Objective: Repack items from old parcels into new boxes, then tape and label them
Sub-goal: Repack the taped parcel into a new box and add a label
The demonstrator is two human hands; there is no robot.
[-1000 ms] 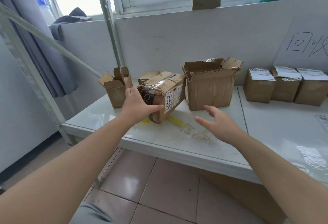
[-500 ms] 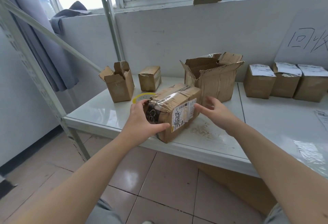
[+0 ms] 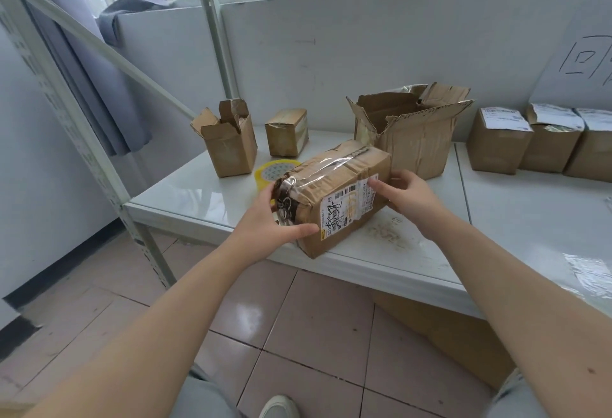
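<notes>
A worn, taped cardboard parcel [image 3: 334, 195] with a white shipping label lies at the front edge of the white table [image 3: 516, 219]. My left hand [image 3: 268, 219] grips its near left end, thumb under the label side. My right hand [image 3: 405, 195] holds the far right end, fingers curled on the label corner. Behind the parcel stands a large open torn box [image 3: 410, 132]. A small open box [image 3: 228, 142] and a small closed taped box [image 3: 286, 132] stand at the back left. A yellow tape roll [image 3: 273, 170] lies just behind my left hand.
Three labelled small boxes [image 3: 526, 142] line the wall at the right. A metal rack post [image 3: 66, 112] and its diagonal brace rise on the left. Scuffed residue [image 3: 385, 232] and clear plastic film [image 3: 589, 272] lie on the table. Tiled floor is below.
The parcel has been pulled from beside the large box to the table's front edge. My right hand went from hovering open to holding its right end. The tape roll became visible.
</notes>
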